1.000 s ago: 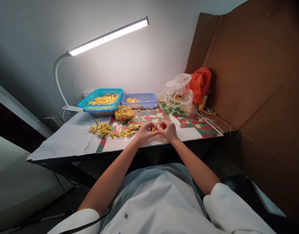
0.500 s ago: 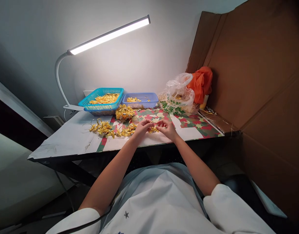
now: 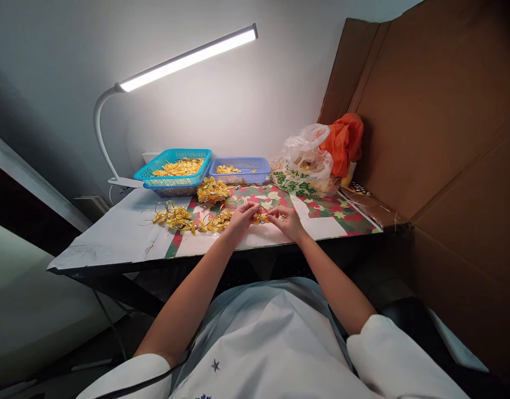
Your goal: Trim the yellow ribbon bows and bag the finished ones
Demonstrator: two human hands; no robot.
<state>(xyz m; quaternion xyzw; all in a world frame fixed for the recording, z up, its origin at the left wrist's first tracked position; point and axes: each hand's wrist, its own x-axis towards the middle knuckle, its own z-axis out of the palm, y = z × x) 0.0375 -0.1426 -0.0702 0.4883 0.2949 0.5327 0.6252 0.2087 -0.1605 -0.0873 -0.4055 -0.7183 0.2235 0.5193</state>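
My left hand [image 3: 244, 216] is closed in a pinch on a thin gold wire [image 3: 261, 207] near the table's front edge. Across from it, my right hand [image 3: 285, 220] pinches the other side of the same wire, which arcs between the fingertips. Yellow artificial flowers [image 3: 261, 219] show between and below the hands; whether they hang from the wire I cannot tell. Left of my left hand runs a string of yellow flowers, gold loops and silver beads [image 3: 215, 221], with a further tangle [image 3: 174, 217] beyond. Behind them sits a rounded yellow flower bunch [image 3: 212, 190] with silver beads.
At the back stand a turquoise basket [image 3: 141, 176] of yellow flowers and a lilac tray [image 3: 261, 164] with a few more. To their right are a plastic bag [image 3: 302, 160] and orange cloth [image 3: 344, 144]. A lit lamp [image 3: 188, 58] arches overhead; cardboard [image 3: 442, 122] walls the right side.
My hands have drawn slightly apart, and the wire between them now shows as an arc. The things on the table stay in place.
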